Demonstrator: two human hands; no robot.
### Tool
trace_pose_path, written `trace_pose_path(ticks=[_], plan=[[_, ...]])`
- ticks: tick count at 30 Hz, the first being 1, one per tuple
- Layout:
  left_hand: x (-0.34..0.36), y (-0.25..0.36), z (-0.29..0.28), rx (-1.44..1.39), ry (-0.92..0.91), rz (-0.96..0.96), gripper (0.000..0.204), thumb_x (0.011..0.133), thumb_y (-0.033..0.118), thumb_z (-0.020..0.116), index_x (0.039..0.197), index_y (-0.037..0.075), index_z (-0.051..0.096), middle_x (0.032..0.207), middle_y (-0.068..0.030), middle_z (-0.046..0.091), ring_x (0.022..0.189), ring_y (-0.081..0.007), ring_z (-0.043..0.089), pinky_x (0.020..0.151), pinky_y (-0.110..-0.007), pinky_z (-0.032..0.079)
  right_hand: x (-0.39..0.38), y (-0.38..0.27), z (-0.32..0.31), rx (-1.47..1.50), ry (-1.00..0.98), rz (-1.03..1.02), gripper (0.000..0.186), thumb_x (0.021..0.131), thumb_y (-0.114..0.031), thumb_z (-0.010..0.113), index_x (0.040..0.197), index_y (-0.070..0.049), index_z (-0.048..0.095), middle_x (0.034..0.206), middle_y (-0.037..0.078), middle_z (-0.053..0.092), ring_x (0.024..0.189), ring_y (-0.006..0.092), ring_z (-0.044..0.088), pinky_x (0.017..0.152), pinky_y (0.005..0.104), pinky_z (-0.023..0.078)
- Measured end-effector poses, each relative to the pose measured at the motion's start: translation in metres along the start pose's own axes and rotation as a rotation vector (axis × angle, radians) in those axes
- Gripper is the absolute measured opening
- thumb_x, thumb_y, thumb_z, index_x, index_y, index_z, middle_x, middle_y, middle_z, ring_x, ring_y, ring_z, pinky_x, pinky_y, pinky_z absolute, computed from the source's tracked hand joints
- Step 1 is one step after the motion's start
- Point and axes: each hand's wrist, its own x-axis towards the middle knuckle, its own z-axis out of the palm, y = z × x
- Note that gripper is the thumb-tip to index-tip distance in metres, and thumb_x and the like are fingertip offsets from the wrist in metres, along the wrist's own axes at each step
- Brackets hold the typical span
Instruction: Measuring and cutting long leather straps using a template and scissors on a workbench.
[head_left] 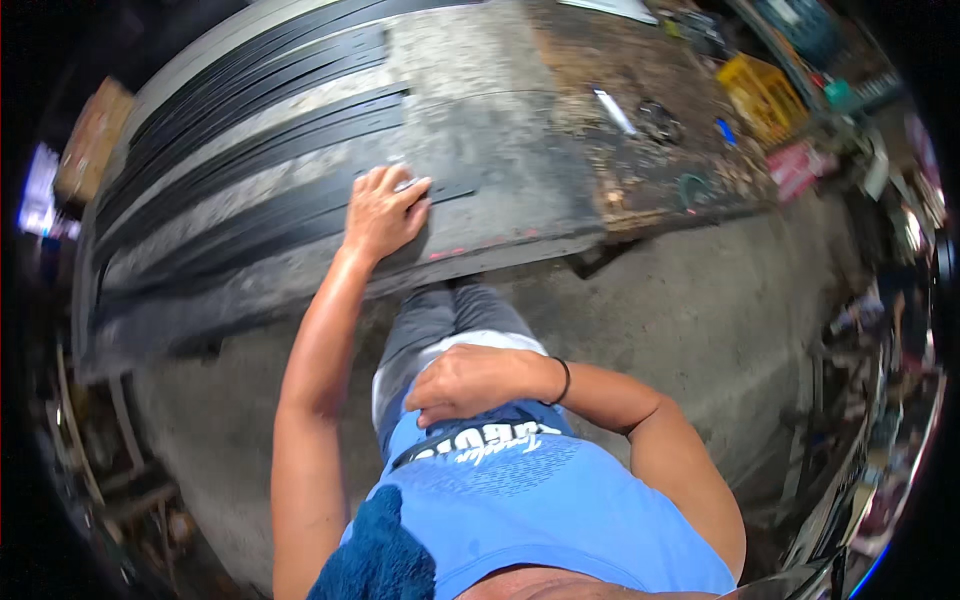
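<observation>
My left hand reaches over the grey worktable, its fingers bent and pressed down at the end of a long black strip. A small pale thing shows between its fingers, too little of it to name. More flat black strips lie in rows beyond, running off to the left. At my waist, my right hand is closed against the lower front of the blue shirt. Its fingertips point down and inward, and whatever they grip is hidden.
On the worktable's brown right part lie a white tube-like thing, a dark coil and a blue piece. A yellow crate stands at the far right. A cardboard box is at the left. Clutter lines both sides.
</observation>
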Motion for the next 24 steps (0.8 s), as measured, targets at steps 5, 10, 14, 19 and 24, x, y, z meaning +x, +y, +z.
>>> trace_pose_path(ticks=[5, 10, 14, 19, 24], plan=[[0.004, 0.030, 0.003, -0.217, -0.032, 0.004, 0.025, 0.077, 0.015, 0.070, 0.100, 0.008, 0.066, 0.093, -0.0093, 0.057, 0.088, -0.0297, 0.055, 0.077, -0.041, 0.044, -0.146, 0.032, -0.094, -0.444, 1.004, 0.355, 0.007, 0.084, -0.013, 0.066, 0.087, -0.007, 0.069, 0.093, 0.007, 0.070, 0.087, 0.0259, 0.066, 0.078, 0.0361, 0.053], [0.009, 0.050, -0.002, -0.183, -0.068, 0.067, 0.030, 0.079, 0.014, 0.069, 0.108, 0.011, 0.065, 0.096, -0.0091, 0.058, 0.088, -0.0294, 0.054, 0.076, -0.041, 0.043, -0.321, 0.099, -0.183, -0.671, 1.487, 1.069, 0.015, 0.087, -0.016, 0.065, 0.094, -0.005, 0.071, 0.095, 0.013, 0.067, 0.093, 0.0282, 0.064, 0.084, 0.0366, 0.051], [0.015, 0.062, -0.006, -0.188, -0.112, 0.058, 0.034, 0.080, 0.016, 0.068, 0.114, 0.014, 0.065, 0.099, -0.0077, 0.058, 0.090, -0.0280, 0.054, 0.075, -0.040, 0.041, -0.383, 0.156, -0.181, -0.751, 1.231, 1.111, 0.020, 0.084, -0.020, 0.067, 0.099, -0.007, 0.071, 0.098, 0.013, 0.065, 0.098, 0.0304, 0.062, 0.089, 0.0394, 0.049], [0.017, 0.060, -0.003, -0.196, -0.130, 0.043, 0.033, 0.081, 0.017, 0.067, 0.114, 0.017, 0.065, 0.098, -0.0076, 0.057, 0.089, -0.0278, 0.054, 0.077, -0.040, 0.042, -0.404, 0.196, -0.186, -0.683, 1.057, 0.918, 0.029, 0.073, -0.020, 0.071, 0.095, -0.002, 0.069, 0.090, 0.016, 0.067, 0.091, 0.0313, 0.064, 0.084, 0.0395, 0.050], [0.009, 0.050, 0.004, -0.215, -0.097, 0.024, 0.030, 0.080, 0.018, 0.070, 0.109, 0.011, 0.066, 0.097, -0.0091, 0.061, 0.092, -0.0292, 0.056, 0.079, -0.041, 0.046, -0.407, 0.192, -0.186, -0.599, 1.074, 0.978, 0.013, 0.079, -0.015, 0.068, 0.083, -0.003, 0.063, 0.088, 0.009, 0.065, 0.083, 0.0231, 0.062, 0.076, 0.0354, 0.048]])
